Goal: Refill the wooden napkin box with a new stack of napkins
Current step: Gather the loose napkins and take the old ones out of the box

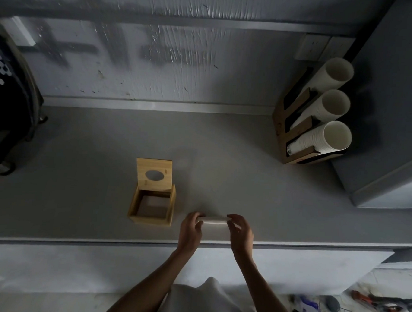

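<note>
Left hand (190, 229) and right hand (240, 232) each pinch one end of the napkin stack (214, 221), fingers curled round it; stack held level, low centre of frame, just above the bench (246, 182) near its front edge.

Wooden napkin box (149, 220) sits just left of the stack, apart from it; lid (153, 174) tipped up at the far side, oval slot showing; no napkins seen inside.

Risks, as judgement:
- stack held at its ends only; middle may sag or sheets fan out on the move left
- opening looks close to stack size; a tilted entry could catch corners on the rim and crumple them
- a knock on the box could drop the raised lid onto the hands
- loose sheets could slide off the front edge
</note>
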